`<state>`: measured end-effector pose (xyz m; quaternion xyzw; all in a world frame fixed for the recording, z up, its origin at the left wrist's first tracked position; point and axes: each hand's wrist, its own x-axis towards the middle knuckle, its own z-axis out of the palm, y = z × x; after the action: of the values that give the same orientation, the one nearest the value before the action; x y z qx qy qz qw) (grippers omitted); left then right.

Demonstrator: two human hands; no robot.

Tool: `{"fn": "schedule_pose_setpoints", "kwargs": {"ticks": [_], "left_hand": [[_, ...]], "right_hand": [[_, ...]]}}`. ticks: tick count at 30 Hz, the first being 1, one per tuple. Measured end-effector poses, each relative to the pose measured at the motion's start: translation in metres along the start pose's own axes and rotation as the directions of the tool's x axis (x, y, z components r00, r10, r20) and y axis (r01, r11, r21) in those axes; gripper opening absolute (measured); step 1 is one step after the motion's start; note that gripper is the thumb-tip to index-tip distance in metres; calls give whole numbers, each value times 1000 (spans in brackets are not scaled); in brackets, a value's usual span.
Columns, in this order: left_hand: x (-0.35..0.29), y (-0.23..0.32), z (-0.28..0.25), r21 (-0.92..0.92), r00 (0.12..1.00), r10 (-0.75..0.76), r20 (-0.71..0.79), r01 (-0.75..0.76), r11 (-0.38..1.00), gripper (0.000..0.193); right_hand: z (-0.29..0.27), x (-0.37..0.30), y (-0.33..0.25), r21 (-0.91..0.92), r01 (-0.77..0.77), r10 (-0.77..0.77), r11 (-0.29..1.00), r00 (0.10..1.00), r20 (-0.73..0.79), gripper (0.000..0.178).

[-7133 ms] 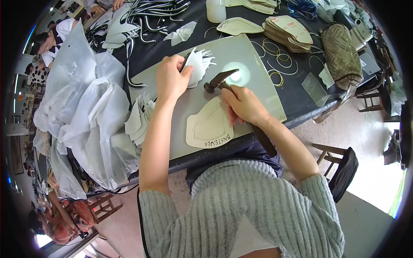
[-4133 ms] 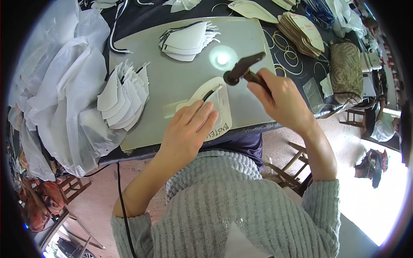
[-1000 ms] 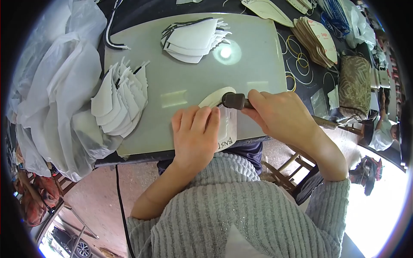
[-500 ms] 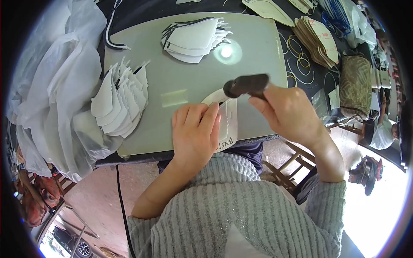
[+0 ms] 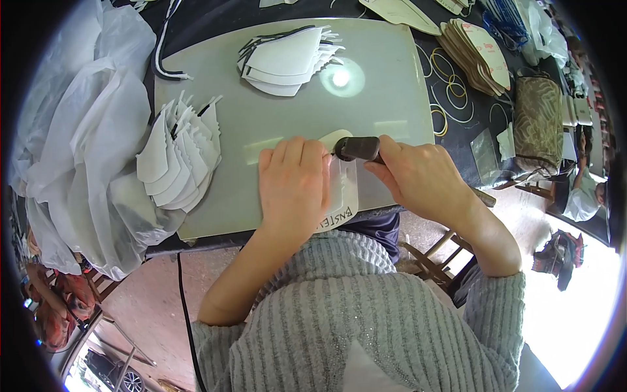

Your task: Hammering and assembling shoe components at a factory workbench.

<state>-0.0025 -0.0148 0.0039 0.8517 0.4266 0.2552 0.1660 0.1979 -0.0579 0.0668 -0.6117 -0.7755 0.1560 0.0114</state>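
At centre, on a large grey rectangular board [image 5: 385, 72] over a black-covered table [image 5: 202, 26]: a cream card template [image 5: 351, 186] with a rounded upper end and dark hand-lettering, close to the near edge. On the template, a pale flat piece [image 5: 336, 186], largely hidden beneath a bare left hand [image 5: 295, 186] with fingers together and tips bent near its upper end; not possible to tell pinching from pressing. To the right, a bare right hand [image 5: 424, 176] with fingers clenched around a dark-headed hammer with a brown handle [image 5: 358, 148]; head above the template's upper part, just beside the left fingertips, contact not discernible; handle end visible below the right wrist. Farther back on the board, a fanned stack of white, black-edged pieces [image 5: 284, 65]; at its left side, a second fan of white, fringed pieces [image 5: 176, 166], near a large translucent white plastic bag [image 5: 98, 130]. At far right, a brown-edged stack of cards [image 5: 480, 55] and an olive patterned cylindrical pouch [image 5: 539, 124].
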Motion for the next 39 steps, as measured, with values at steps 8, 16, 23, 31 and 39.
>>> {"fn": "schedule_pose_setpoints", "kwargs": {"ticks": [8, 16, 23, 31, 39], "left_hand": [[-9, -17, -12, -83, 958, 283, 38, -279, 957, 27], [-10, -17, -12, -90, 960, 281, -4, -281, 956, 28], [-9, -16, -11, -82, 946, 323, -35, -325, 942, 29], [-22, -12, -15, -192, 995, 88, -52, -96, 977, 25], [-36, 4, -7, 116, 982, 183, -53, -176, 978, 31]], "right_hand": [[-3, 0, 3, 0, -9, 9, 1000, 1000, 19, 32], [-11, 6, -3, -30, 42, -38, 999, 994, 100, 32], [-13, 7, -2, -6, 91, -91, 996, 996, 14, 33], [-9, 7, -6, -120, 74, -63, 990, 994, 91, 34], [-7, 7, -3, -77, 74, -69, 994, 995, 68, 34]]}}
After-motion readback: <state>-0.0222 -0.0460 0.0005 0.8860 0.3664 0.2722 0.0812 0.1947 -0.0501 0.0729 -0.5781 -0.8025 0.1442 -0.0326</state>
